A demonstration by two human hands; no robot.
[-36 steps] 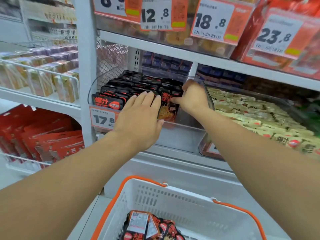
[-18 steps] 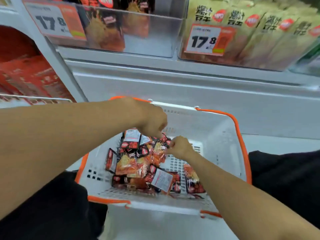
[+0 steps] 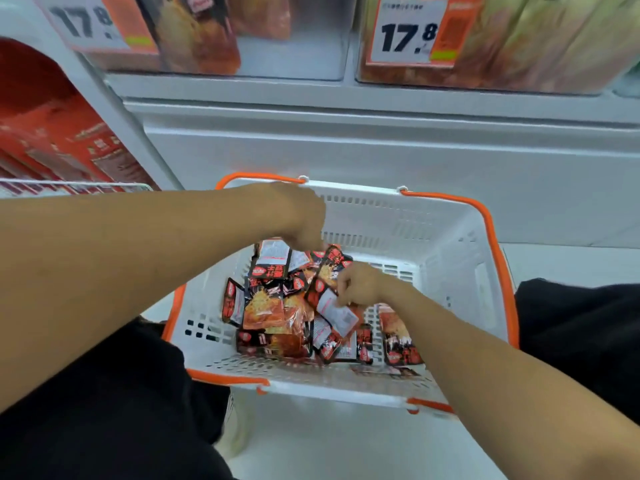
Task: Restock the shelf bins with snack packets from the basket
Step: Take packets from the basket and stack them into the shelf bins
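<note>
A white basket (image 3: 450, 244) with orange handles stands on the floor below me. Several black-and-orange snack packets (image 3: 273, 313) lie heaped in its left half. My left hand (image 3: 304, 216) reaches down at the far side of the heap, fingers curled onto a packet there; its fingertips are hidden. My right hand (image 3: 360, 285) pinches a packet (image 3: 334, 311) with a white label near the heap's middle. Above, the clear shelf bin (image 3: 294, 50) with the same packets shows at the top edge.
A second bin of yellow-green packets (image 3: 540, 39) sits to the right, each bin with a 17.8 price tag (image 3: 408, 32). Red packs (image 3: 59, 143) fill a wire shelf on the left. My black-clothed knees (image 3: 581, 334) flank the basket.
A second ago both hands were in the upper shelf bin. They have dropped into the basket, and since half a second ago the right hand has closed on a white-labelled packet.
</note>
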